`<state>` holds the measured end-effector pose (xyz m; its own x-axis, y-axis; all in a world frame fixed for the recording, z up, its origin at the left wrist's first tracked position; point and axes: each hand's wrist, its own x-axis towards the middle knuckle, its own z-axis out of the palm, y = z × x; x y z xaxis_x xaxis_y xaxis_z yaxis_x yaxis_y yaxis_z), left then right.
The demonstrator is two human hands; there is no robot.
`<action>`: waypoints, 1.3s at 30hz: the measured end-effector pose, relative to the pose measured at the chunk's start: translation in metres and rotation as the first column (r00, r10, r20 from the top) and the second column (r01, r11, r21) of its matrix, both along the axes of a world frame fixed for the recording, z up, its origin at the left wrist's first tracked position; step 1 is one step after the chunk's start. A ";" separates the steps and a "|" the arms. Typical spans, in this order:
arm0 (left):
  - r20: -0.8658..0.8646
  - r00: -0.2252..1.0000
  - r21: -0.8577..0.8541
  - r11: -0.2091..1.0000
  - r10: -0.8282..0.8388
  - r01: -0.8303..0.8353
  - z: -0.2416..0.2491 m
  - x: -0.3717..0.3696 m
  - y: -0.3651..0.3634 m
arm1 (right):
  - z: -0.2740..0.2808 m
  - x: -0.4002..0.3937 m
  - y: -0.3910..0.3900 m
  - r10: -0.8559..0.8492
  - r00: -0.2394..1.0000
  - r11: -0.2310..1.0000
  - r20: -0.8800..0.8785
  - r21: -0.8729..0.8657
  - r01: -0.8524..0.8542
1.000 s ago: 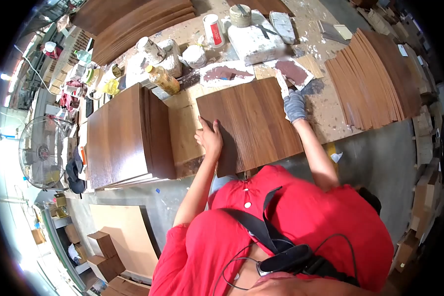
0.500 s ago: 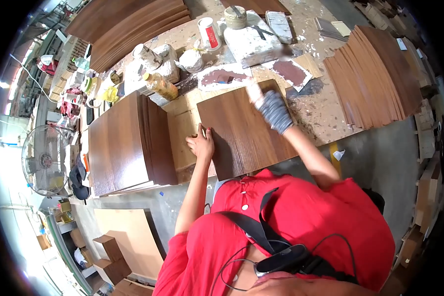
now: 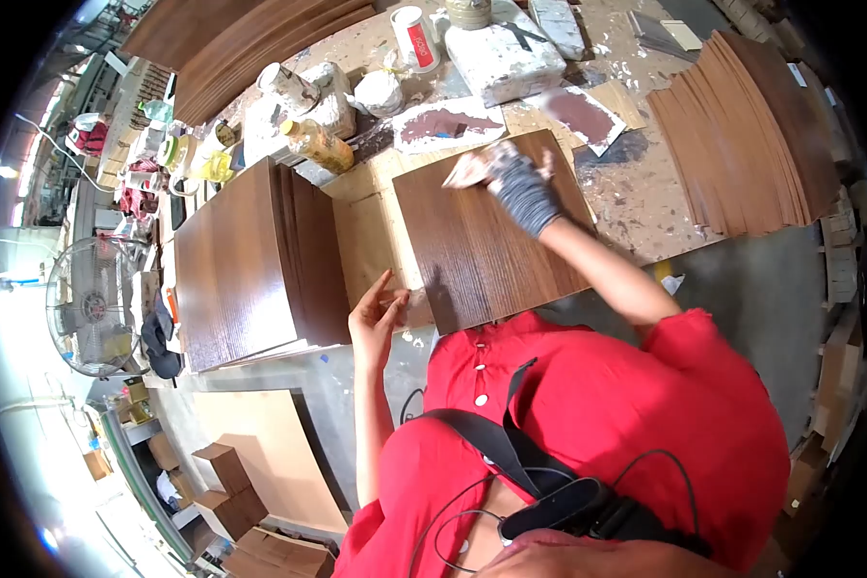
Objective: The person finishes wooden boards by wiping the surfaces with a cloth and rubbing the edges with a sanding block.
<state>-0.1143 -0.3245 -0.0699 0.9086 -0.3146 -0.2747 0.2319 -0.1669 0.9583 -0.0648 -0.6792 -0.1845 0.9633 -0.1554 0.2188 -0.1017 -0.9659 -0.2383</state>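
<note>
A dark brown wood-grain panel (image 3: 486,255) lies flat at the bench edge in front of me. My right hand (image 3: 506,173), with a grey knitted cover around its wrist and palm, is over the panel's far part. Its fingers point left and the thumb stands apart; I see nothing held. My left hand (image 3: 376,318) is raised just left of the panel's near left corner, apart from it, fingers spread. To its left stands a stack of similar panels (image 3: 236,260). Beyond the panel lie two white sheets smeared with red-brown paste, one left (image 3: 448,125) and one right (image 3: 588,118).
More panel stacks stand at the right (image 3: 742,135) and far left (image 3: 250,58). A yellowish bottle (image 3: 316,146), a white can with a red label (image 3: 415,40) and a paint-spattered white block (image 3: 506,63) are at the back. A fan (image 3: 93,306) stands at left.
My left hand has come off the panel's left edge, towards me. My right hand has moved from the far edge onto the panel's face, fingers now pointing left. The view has shifted slightly.
</note>
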 end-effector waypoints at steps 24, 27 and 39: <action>0.185 0.982 -0.078 0.997 0.029 -0.015 0.004 0.016 -0.045 | 0.046 -0.180 0.036 0.219 0.976 0.958 -0.010 0.189 -0.214; 0.189 0.982 -0.215 0.975 -0.005 0.046 -0.011 0.012 -0.057 | 0.008 -0.173 0.084 0.457 0.889 0.864 0.036 0.219 -0.453; 0.386 0.916 -0.333 0.943 0.113 0.023 0.039 0.017 -0.071 | 0.023 -0.156 0.104 0.591 0.785 0.759 0.189 0.199 -0.619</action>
